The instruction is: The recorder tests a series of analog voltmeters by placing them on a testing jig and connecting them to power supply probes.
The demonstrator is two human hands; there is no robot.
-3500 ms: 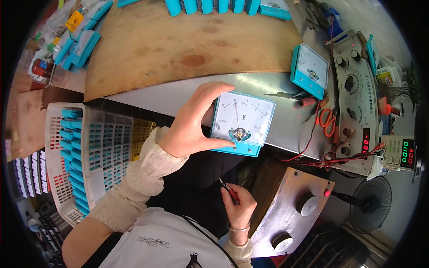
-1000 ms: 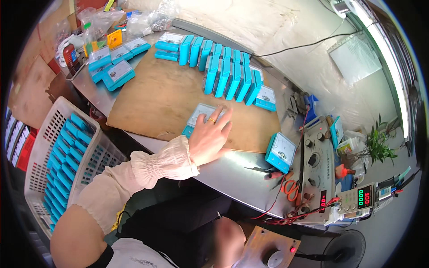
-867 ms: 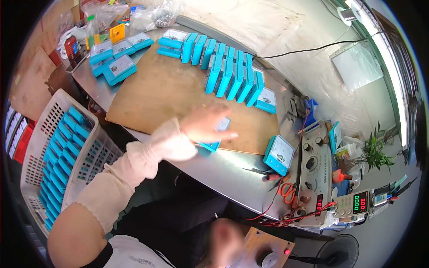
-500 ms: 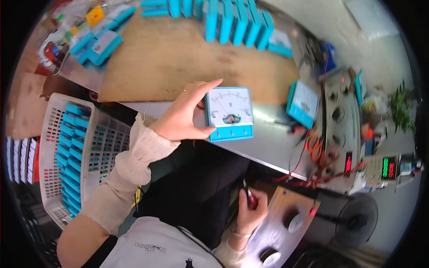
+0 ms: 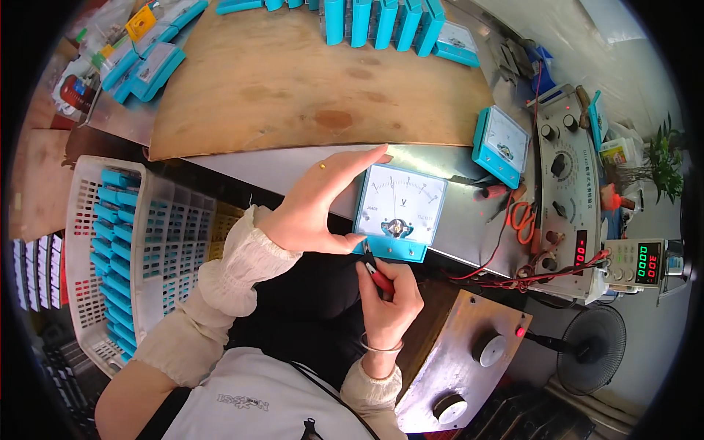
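Observation:
My left hand [image 5: 312, 209] grips an analog panel meter [image 5: 411, 194] by its left side, thumb low and fingers at the top. The meter has a white dial, a needle and a teal strip with terminals along the bottom. It is held above the near edge of the metal bench [image 5: 257, 172]. My right hand [image 5: 392, 308] is closed on a red-handled tool [image 5: 381, 282] with a narrow metal tip. That tip is at the lower left of the meter's teal strip; whether it touches, I cannot tell.
A crate [image 5: 151, 249] of teal meters stands left. More teal meters [image 5: 385, 22] line the far side of the wooden board [image 5: 293, 88]. To the right are a meter [image 5: 502, 143], orange-handled scissors [image 5: 522, 220], a knobbed instrument [image 5: 565, 191], red leads, a lit-display unit [image 5: 636, 264] and a fan [image 5: 590, 348].
My right hand has come up with the red-handled tool to the meter's lower edge. The meter, in my left hand, has moved slightly right and nearer to me.

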